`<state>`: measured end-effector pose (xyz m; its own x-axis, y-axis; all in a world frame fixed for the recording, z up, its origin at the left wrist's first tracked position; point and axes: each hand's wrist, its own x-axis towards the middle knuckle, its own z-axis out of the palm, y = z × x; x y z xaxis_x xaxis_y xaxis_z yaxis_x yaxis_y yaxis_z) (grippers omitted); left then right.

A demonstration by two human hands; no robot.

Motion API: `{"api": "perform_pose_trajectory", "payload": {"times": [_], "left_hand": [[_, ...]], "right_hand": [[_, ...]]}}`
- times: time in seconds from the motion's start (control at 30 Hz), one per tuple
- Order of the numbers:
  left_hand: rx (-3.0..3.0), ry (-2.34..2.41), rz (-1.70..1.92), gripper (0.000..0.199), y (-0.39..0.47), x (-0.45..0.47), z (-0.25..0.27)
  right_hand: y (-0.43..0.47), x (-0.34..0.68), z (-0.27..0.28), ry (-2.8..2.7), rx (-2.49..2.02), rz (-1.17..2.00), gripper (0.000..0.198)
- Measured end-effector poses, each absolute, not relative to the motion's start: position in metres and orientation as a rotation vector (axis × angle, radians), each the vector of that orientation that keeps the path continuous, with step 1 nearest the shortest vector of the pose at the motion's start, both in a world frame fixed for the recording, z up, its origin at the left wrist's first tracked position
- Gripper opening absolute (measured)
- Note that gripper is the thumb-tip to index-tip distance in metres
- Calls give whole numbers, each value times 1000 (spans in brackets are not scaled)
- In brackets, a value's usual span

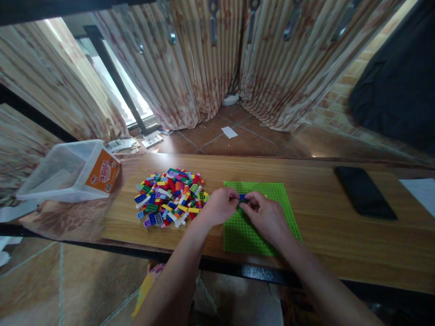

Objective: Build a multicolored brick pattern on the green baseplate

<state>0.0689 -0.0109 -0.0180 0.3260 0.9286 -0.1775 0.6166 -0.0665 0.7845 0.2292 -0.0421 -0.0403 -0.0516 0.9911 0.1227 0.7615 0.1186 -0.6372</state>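
Observation:
A green studded baseplate [251,237] lies on the wooden table in front of me. Over its upper part my two hands meet, fingertips almost touching. Between them a small blue building brick [242,196] shows, partly covered by fingers. My right hand [267,215] is closed, with thumb and forefinger pinched at the blue brick. My left hand [220,206] is closed too, its fingertips at the brick's left end; whatever it grips is hidden. Left of the baseplate spreads a heap of loose building bricks [173,194] in many colours.
A clear plastic box [64,170] with an orange label lies tipped at the table's left end. On the right rest a black phone [365,192] and white paper [421,192]. The table [326,240] has a dark front edge. Curtains [190,68] hang beyond it.

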Motion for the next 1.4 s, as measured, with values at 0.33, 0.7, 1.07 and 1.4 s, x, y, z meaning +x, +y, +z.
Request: {"api": "perform_pose_trajectory", "payload": {"times": [0.33, 0.7, 1.07, 1.4], "left_hand": [[1737, 1370, 513, 23, -14, 70, -16], [1741, 1353, 569, 28, -15, 74, -17], [1680, 1398, 581, 21, -14, 77, -23], [1700, 1504, 561, 18, -14, 82, -24]], "right_hand": [[-49, 237, -37, -1880, -1625, 617, 18], [-48, 241, -39, -1900, -1576, 670, 22], [-47, 242, -44, -1894, -1523, 646, 22], [-46, 244, -50, -1912, -1457, 627, 22]]}}
